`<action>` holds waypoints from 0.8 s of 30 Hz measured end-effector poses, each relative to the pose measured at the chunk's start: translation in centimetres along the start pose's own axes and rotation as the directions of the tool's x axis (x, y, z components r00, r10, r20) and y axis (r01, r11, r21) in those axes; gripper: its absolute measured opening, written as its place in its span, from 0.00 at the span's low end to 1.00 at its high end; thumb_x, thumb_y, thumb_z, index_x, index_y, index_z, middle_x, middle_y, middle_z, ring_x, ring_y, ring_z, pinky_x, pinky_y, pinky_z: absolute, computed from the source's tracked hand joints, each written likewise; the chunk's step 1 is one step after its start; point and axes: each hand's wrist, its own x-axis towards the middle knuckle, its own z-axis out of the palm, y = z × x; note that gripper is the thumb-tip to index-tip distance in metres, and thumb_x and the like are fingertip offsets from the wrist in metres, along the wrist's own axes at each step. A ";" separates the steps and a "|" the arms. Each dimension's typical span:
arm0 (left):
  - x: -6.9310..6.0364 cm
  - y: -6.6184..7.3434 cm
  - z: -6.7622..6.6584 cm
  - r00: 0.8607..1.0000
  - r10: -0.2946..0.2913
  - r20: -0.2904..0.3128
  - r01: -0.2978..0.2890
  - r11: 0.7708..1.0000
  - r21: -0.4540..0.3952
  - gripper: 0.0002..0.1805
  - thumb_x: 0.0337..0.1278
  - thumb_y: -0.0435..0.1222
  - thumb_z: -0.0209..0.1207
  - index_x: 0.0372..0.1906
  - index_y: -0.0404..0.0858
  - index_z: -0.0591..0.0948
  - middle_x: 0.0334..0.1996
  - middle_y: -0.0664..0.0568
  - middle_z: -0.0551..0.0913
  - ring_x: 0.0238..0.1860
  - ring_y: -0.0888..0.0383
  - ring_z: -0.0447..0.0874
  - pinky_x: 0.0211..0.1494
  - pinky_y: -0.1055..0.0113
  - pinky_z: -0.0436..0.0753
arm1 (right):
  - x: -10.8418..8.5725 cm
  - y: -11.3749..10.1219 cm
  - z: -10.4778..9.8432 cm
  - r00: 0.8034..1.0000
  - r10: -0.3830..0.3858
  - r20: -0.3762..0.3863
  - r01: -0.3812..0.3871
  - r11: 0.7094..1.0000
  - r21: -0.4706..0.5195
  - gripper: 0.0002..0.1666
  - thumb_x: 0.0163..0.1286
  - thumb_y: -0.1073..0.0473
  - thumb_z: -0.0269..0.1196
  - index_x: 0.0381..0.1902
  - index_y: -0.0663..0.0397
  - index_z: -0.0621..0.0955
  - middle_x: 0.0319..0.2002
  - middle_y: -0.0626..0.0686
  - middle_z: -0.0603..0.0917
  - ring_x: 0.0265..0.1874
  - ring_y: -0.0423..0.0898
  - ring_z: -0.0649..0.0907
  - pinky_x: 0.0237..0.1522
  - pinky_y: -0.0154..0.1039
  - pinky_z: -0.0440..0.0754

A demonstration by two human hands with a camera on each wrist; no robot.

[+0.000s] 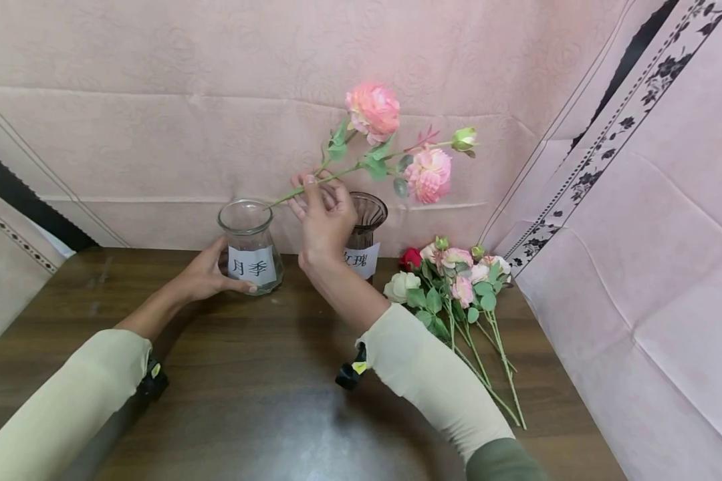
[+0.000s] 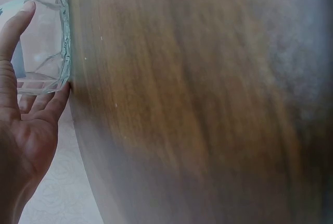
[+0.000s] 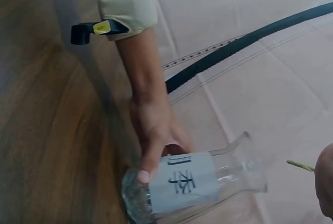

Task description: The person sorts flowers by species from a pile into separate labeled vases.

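A clear glass vase [image 1: 248, 242] with a white paper label stands on the table; my left hand [image 1: 207, 272] grips its lower body from the left. The left wrist view shows the thumb and fingers on either side of the glass base [image 2: 64, 36]. My right hand [image 1: 327, 220] pinches a flower stem [image 1: 291, 194] with two pink blooms [image 1: 374, 110] and a green bud [image 1: 464, 139]. The stem's lower end is at the vase's rim in the head view. In the right wrist view a cut stem tip [image 3: 300, 165] points toward the vase mouth, apart from it.
A dark ribbed glass vase [image 1: 370, 212] with a label [image 1: 362, 260] stands partly behind my right hand. Several flowers [image 1: 457, 267], red, white and pink, lie on the wooden table [image 1: 265, 387] at right. Pink cloth [image 1: 156, 147] hangs behind the table.
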 end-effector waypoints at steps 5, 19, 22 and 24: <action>0.0 0.0 0.0 1.000 0.001 0.002 -0.001 1.000 -0.009 0.68 0.51 0.35 0.88 0.91 0.43 0.56 0.73 0.36 0.81 0.73 0.38 0.82 0.62 0.77 0.81 | -0.2 1.8 0.2 1.000 0.006 0.006 -0.006 1.000 -0.023 0.17 0.85 0.68 0.64 0.64 0.75 0.80 0.62 0.77 0.88 0.65 0.71 0.89 0.61 0.58 0.93; 0.0 0.0 0.1 1.000 0.009 -0.006 -0.009 1.000 0.009 0.66 0.52 0.36 0.88 0.90 0.43 0.57 0.73 0.37 0.81 0.72 0.38 0.83 0.72 0.51 0.84 | -0.2 6.0 -0.2 0.997 -0.058 0.048 0.072 0.914 -0.399 0.10 0.83 0.63 0.69 0.51 0.67 0.86 0.43 0.70 0.94 0.40 0.41 0.90 0.47 0.31 0.88; 0.0 0.0 0.1 1.000 0.010 -0.010 -0.010 1.000 0.007 0.65 0.52 0.36 0.88 0.90 0.44 0.58 0.72 0.38 0.82 0.71 0.39 0.84 0.70 0.56 0.85 | -0.3 6.3 -0.4 0.994 -0.044 0.104 0.093 0.841 -0.534 0.11 0.85 0.60 0.68 0.55 0.64 0.86 0.41 0.65 0.94 0.38 0.34 0.84 0.45 0.26 0.81; 0.0 0.0 0.1 1.000 0.015 -0.003 -0.015 1.000 0.003 0.66 0.52 0.36 0.88 0.90 0.45 0.57 0.72 0.38 0.82 0.70 0.39 0.84 0.67 0.62 0.85 | -0.4 6.4 -0.5 0.990 -0.015 0.137 0.094 0.804 -0.587 0.12 0.85 0.59 0.67 0.58 0.62 0.87 0.45 0.62 0.95 0.45 0.37 0.89 0.52 0.28 0.84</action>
